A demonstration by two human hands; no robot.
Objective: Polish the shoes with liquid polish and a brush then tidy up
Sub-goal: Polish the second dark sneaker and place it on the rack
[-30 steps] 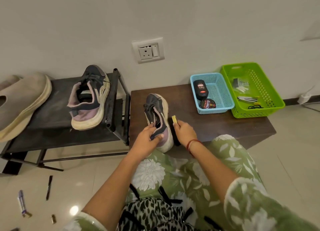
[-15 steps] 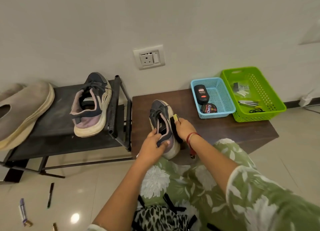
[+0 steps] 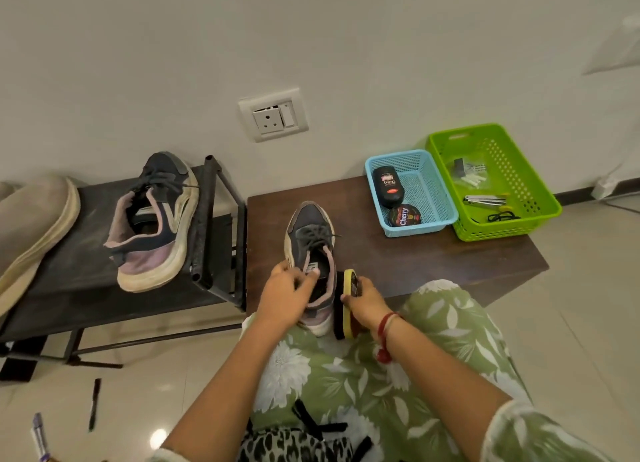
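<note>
a dark grey and pink shoe (image 3: 310, 243) is stood upright on the brown table (image 3: 415, 271), its toe turned to the wall and its heel at the near edge, just over the lap in green flowered cloth. the shoe is held by the left hand (image 3: 286, 297) at the opening: the fingers are curled at the tongue and the collar, and the edge there is pinched between thumb and fingers. a brush (image 3: 343, 323) with a yellow back and black bristles is gripped by the right hand (image 3: 366, 304), whose fingers are wrapped over the back of it; the brush is set on its long edge just beside the right side of the shoe, near the heel, with the bristles turned to the shoe. it seems that the bristles are touching the side, but this cannot be told surely from here. a red thread (image 3: 385, 328) is worn on the right wrist. at the far right of the table a blue basket (image 3: 424, 229) is placed, and in it a black polish bottle (image 3: 388, 186) and a round tin (image 3: 404, 216) are laid. a green basket (image 3: 502, 231) with small tools in it is touching the blue one. on the black rack (image 3: 69, 271) to the left the second shoe (image 3: 156, 226) of the pair is rested, tilted against the rack's end frame, and a beige shoe (image 3: 31, 226) is seen near it. a pen (image 3: 94, 404) is lying on the floor.
</note>
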